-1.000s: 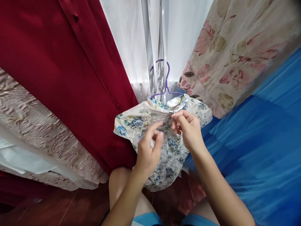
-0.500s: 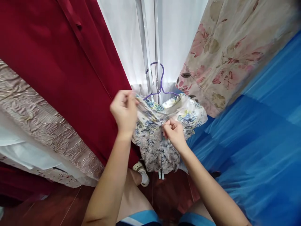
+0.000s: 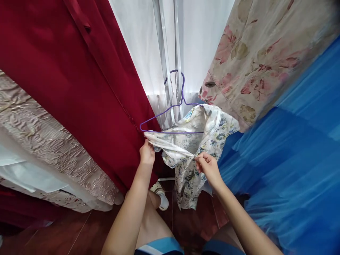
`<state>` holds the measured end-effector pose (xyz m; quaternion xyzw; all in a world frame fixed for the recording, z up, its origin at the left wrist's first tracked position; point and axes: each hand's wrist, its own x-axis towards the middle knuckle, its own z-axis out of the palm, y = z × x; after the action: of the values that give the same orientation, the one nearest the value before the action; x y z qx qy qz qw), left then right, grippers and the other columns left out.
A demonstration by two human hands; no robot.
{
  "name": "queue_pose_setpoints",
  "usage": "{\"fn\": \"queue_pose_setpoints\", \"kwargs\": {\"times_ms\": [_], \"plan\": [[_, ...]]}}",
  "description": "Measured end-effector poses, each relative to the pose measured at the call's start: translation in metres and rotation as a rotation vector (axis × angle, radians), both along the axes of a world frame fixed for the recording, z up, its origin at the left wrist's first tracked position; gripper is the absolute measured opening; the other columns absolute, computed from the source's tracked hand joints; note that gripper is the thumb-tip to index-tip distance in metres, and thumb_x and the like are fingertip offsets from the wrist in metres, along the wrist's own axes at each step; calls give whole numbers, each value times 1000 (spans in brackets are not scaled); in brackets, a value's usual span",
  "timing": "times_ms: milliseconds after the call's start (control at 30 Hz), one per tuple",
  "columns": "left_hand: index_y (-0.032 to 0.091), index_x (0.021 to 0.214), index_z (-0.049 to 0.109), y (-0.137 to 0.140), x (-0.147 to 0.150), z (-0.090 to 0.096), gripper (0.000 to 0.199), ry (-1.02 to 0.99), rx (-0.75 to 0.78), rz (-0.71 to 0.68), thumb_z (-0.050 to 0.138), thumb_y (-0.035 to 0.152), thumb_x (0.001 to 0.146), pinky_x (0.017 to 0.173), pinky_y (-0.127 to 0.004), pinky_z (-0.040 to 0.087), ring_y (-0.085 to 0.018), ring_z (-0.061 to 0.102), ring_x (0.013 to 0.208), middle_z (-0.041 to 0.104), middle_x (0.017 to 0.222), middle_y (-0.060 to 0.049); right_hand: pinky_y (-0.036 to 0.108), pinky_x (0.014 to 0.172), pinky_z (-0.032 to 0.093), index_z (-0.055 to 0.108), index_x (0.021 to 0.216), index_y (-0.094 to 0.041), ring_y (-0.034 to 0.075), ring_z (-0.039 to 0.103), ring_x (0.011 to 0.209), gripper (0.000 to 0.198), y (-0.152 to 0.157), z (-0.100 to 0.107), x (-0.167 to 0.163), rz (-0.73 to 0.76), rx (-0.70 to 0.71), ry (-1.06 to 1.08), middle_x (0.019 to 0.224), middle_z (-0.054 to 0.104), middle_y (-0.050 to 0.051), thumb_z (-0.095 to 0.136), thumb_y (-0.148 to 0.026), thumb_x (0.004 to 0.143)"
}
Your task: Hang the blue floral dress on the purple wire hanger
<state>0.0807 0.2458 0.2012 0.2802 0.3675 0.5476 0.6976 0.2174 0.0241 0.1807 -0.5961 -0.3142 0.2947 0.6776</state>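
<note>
A white blouse [image 3: 212, 136] with a blue and yellow floral print hangs by its right-hand shoulder on a purple hanger [image 3: 159, 115]. Its other shoulder is off the hanger, so the left arm of the hanger shows bare. My left hand [image 3: 147, 152] is closed on the edge of the blouse's left-side shoulder, just below the hanger's left corner. At the front of the neckline, my right hand [image 3: 206, 163] pinches the fabric. The neck opening gapes between my hands, showing the paler inside of the cloth.
White metal poles [image 3: 166, 53] stand behind the hanger before a white curtain [image 3: 204, 39]. Dark red fabric [image 3: 101, 106] and textured pink fabric [image 3: 58, 141] hang at left. Floral beige fabric [image 3: 247, 67] and blue tulle [image 3: 287, 166] hang at right. Below is a red tiled floor [image 3: 191, 223].
My left hand has drawn the left shoulder of the blouse off the hanger and down. My right hand has moved slightly down and right, still pinching the neckline.
</note>
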Motion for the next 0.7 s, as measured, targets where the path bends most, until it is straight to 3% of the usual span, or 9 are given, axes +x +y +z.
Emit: {"fn": "queue_pose_setpoints", "kwargs": {"times_ms": [100, 233, 333, 400, 467, 533, 600, 633, 700], "plan": [[13, 76, 61, -23, 9, -15, 22, 54, 28, -122, 73, 29, 85, 60, -22, 45, -13, 62, 59, 66, 69, -3, 23, 42, 33, 53, 65, -21, 11, 45, 40, 23, -6, -19, 16, -32, -45, -33, 50, 56, -4, 57, -34, 84], [13, 77, 64, -60, 16, -14, 35, 55, 174, -271, 84, 41, 71, 65, -21, 46, -12, 60, 66, 65, 74, -1, 27, 48, 41, 66, 78, -18, 16, 55, 49, 19, -15, -28, 26, -62, -106, -123, 60, 66, 2, 64, -36, 83], [13, 80, 66, -88, 16, -1, 36, 69, 292, -385, 82, 45, 74, 69, -21, 46, -13, 59, 73, 64, 80, -2, 34, 76, 53, 67, 115, -19, 23, 66, 84, 35, -17, -16, 23, -142, -34, -262, 96, 73, 8, 65, -37, 86], [14, 82, 67, -106, 14, 10, 33, 130, 411, -489, 74, 46, 83, 68, -21, 45, -13, 57, 74, 62, 80, -2, 39, 97, 50, 57, 137, -24, 24, 63, 108, 49, -13, -3, 24, -115, 56, -387, 126, 67, 10, 61, -36, 90], [15, 82, 65, -121, 9, 21, 31, 204, 556, -574, 65, 44, 92, 65, -21, 42, -12, 52, 71, 58, 77, -1, 41, 105, 46, 38, 153, -27, 25, 59, 120, 66, -4, 5, 33, -60, 117, -422, 147, 54, 11, 59, -36, 92], [15, 80, 63, -133, 3, 32, 31, 241, 675, -597, 60, 42, 96, 63, -21, 39, -11, 48, 68, 54, 74, 0, 41, 107, 46, 15, 161, -28, 25, 58, 125, 85, 6, 5, 48, -101, 94, -315, 160, 37, 11, 61, -38, 89], [16, 80, 62, -140, -5, 40, 29, 247, 773, -585, 57, 38, 98, 67, -22, 39, -12, 49, 72, 54, 76, -1, 41, 107, 47, 0, 162, -27, 26, 57, 128, 100, 12, -4, 63, -196, -19, -148, 166, 23, 13, 63, -40, 86], [16, 81, 62, -142, -9, 43, 27, 242, 811, -582, 57, 36, 98, 70, -22, 40, -13, 50, 74, 55, 78, -1, 41, 106, 48, -1, 162, -25, 27, 57, 129, 102, 13, -9, 68, -226, -88, -72, 167, 20, 14, 63, -42, 84], [16, 82, 62, -146, -14, 45, 25, 229, 859, -601, 55, 32, 99, 74, -24, 42, -15, 53, 78, 57, 81, -2, 42, 100, 52, 16, 161, -19, 29, 61, 123, 96, 10, -18, 68, -210, -203, 34, 159, 36, 19, 64, -46, 82]]}}
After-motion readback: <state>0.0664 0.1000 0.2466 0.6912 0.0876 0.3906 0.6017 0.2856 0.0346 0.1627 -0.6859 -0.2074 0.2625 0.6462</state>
